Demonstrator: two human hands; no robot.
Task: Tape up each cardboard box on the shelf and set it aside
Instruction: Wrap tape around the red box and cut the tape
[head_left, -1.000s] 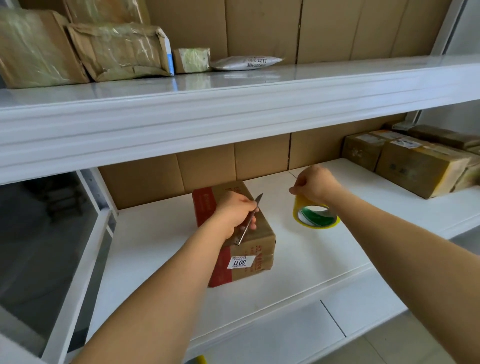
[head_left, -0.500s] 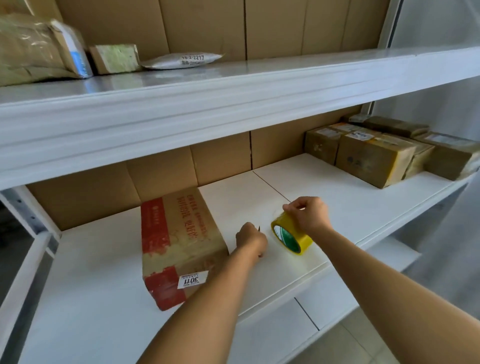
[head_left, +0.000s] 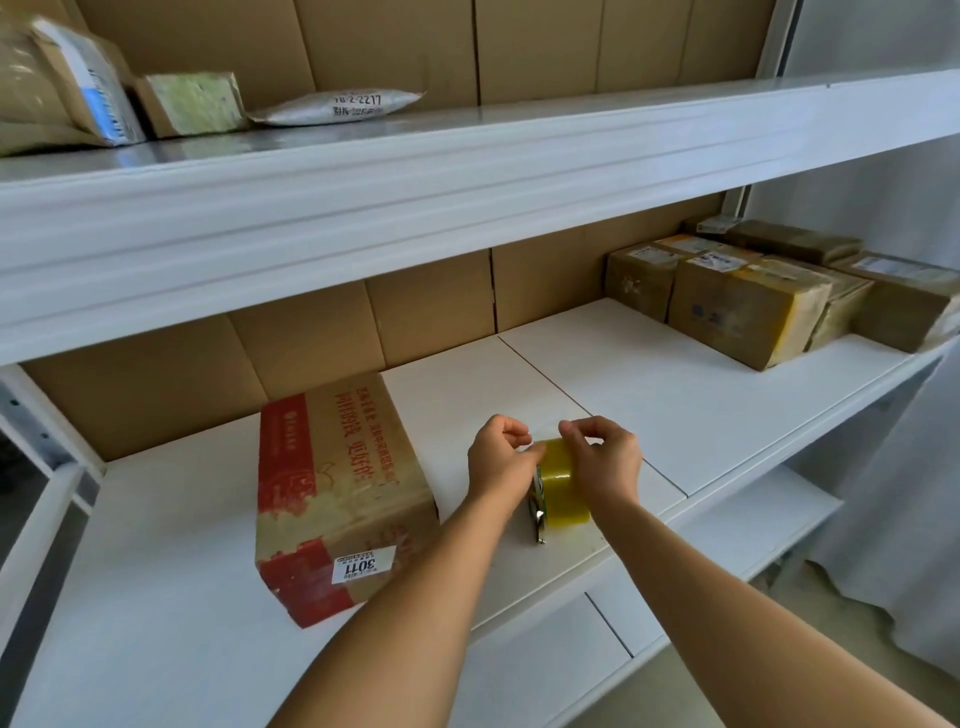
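Leftmost, at centre-left of the frame, one red-and-brown cardboard box (head_left: 337, 493) lies flat on the white shelf (head_left: 649, 374), its long axis running from the near edge back toward the cardboard-lined rear, a white label on its near end. Just right of it, both hands meet over a single roll of yellowish tape (head_left: 563, 486) standing on edge at centre frame. The left hand (head_left: 501, 460) is curled, fingertips pinching at the roll's top, apparently picking for the tape end; a small metal blade (head_left: 537, 512) shows beside the roll below it, though whether that hand holds it I cannot tell. The right hand (head_left: 605, 460) grips the roll from the other side, fingers bent over its rim. So the box lies left of the fingers, nearer the left hand. Far right, a cluster of at least four taped boxes (head_left: 748, 306) sits set aside.
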